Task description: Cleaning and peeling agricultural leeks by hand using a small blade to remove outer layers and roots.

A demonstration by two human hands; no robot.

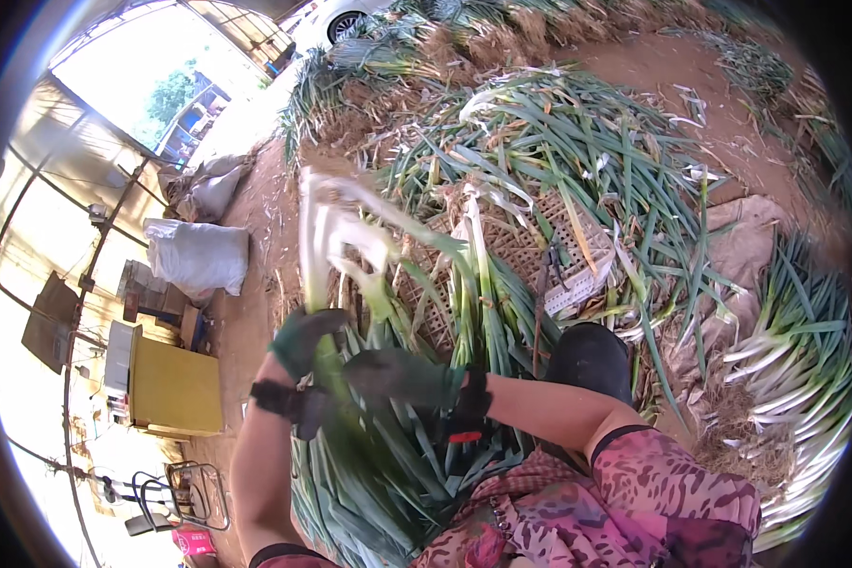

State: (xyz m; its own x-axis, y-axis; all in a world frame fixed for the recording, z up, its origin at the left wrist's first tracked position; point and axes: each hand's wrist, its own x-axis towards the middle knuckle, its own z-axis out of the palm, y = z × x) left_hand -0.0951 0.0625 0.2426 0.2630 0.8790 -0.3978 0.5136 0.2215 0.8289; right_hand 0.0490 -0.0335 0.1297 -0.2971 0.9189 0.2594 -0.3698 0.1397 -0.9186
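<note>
My left hand [305, 344], in a dark green work glove, is closed around a large green onion [316, 241]. Its white stalk points away from me and its green leaves run back toward my lap. Next to it, my gloved right hand [401, 376] reaches across the leaves; blur hides whether its fingers grip any. More green onions [479, 284] lie just beyond my hands, against a woven basket [426, 298]. A thick spread of green leaves [397, 454] covers the area in front of my body.
A heap of onion leaves [582, 149] rises ahead, partly over a plastic crate [575, 284]. Cleaned green onions [802, 376] lie at right beside a burlap sack [735, 263]. A white sack [195, 255], yellow cabinet [174, 383] and metal-framed chair [181, 497] stand left.
</note>
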